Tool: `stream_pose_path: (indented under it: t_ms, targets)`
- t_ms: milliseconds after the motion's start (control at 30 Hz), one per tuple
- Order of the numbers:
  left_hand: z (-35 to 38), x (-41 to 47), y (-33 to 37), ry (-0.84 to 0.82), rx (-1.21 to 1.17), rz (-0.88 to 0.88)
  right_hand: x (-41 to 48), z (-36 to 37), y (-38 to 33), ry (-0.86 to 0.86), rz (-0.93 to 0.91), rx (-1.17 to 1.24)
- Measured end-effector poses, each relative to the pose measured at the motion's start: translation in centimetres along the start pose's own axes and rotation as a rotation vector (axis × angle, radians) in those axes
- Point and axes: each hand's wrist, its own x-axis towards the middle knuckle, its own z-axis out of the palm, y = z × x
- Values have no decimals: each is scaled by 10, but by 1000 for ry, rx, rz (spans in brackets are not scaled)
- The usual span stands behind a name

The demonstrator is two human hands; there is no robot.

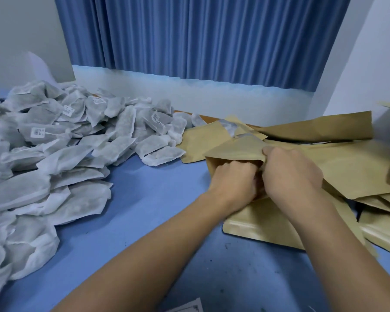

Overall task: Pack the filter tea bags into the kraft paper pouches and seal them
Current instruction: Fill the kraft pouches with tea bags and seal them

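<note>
Blue curtain (200,34) across the back, white wall (212,97) beneath, blue tabletop (144,199) up front, printed paper slip (187,308) at near edge.

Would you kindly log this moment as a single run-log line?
phase: opening kraft pouch | left hand: curled in its mouth | right hand: grips upper lip | tea bags: piled left

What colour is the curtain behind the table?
The curtain is plain blue, hanging in vertical pleats; the head view shows it.
</note>
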Motion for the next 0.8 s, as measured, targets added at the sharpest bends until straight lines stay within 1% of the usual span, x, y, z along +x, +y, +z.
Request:
stream_pose_path:
  t_ms: [33,67,100,133,167,200,233,267,300,333,367,500,600,633,667,700,733,767,800]
  targets:
    - [-7,-12,-8,226,18,150,1,-1,2,6,8,-2]
    - [-16,-23,-19,441,-22,247,2,-1,2,7,13,-3]
    - [-27,-29,-35,597,-79,243,3,-2,2,2,16,-5]
    - [-37,-31,-53,692,-101,147,3,-1,3,-2,19,-6]
    - [-43,-30,-75,726,-98,-17,4,-1,3,-7,25,-4]
    - [-48,-27,-99,662,-58,-241,4,-1,3,-9,29,-1]
    - [-48,-25,-123,479,22,-467,4,-1,2,-10,30,-1]
    - [-47,-26,-143,230,103,-637,4,-1,2,-13,25,-5]
    - [-45,-30,-160,-9,155,-746,4,0,1,-16,18,-9]
    - [-41,-35,-171,-167,181,-785,3,0,0,-19,16,-9]
    - [-38,-38,-177,-217,202,-777,3,0,-1,-18,18,-8]
    - [-38,-39,-158,-57,291,-679,2,-1,0,-18,40,3]
    - [-37,-53,-125,-64,326,-628,2,-3,1,-35,57,13]
    - [-37,-60,-111,-39,338,-603,1,-4,2,-35,62,25]
    - [-37,-66,-96,43,326,-562,1,-6,2,-35,66,40]
    - [-40,-70,-82,182,278,-504,0,-7,3,-37,70,51]
    - [-45,-72,-69,354,193,-429,0,-8,3,-43,74,55]
    - [-50,-74,-59,525,99,-312,0,-8,4,-48,76,54]
    - [-54,-75,-51,652,14,-155,0,-9,5,-51,78,53]
